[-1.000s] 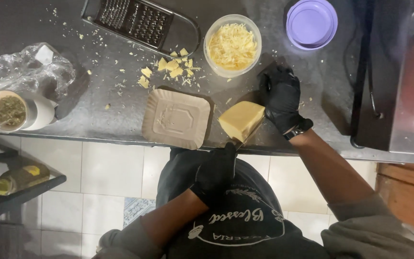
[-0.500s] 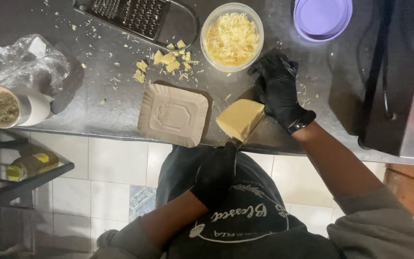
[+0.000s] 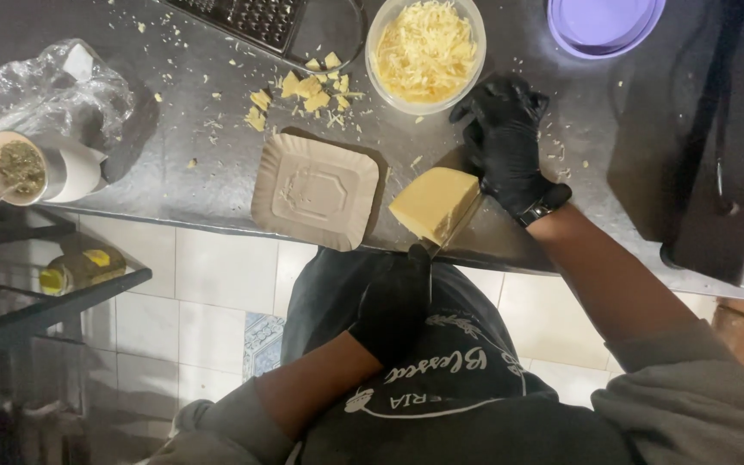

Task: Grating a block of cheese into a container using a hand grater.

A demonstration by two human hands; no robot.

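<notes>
Two black-gloved hands at a yellow cheese block (image 3: 430,205), seen from the head camera looking straight down. Left hand (image 3: 393,301) closed tight round the handle of a knife (image 3: 461,222), held off the near edge of the table (image 3: 200,185). Right hand (image 3: 505,142) laid palm-down at the far corner of the block, fingers loosely curled, seemingly pressing on the far end of the blade; hard to tell if touching steel or only cheese. Block flat on the table at its near edge, just right of an empty paper tray (image 3: 314,189), with the blade lying along its right face.

Beyond, a bowl (image 3: 370,60) heaped with grated cheese, a scatter of bits (image 3: 307,86) between bowl and tray, a grater (image 3: 251,17) at the far edge, a purple lid (image 3: 604,26) to the right. At far left, a cup (image 3: 62,172) of green paste beside a crumpled bag (image 3: 53,86).

Best done, probably, by bearing down evenly at both ends, blade upright rather than leaning toward the block, so as to shear a clean slab instead of a crumbling wedge. Worth sliding the block further from the edge first: little table under it there. Worth minding the right fingertips, flat on the spine and clear of the edge.
</notes>
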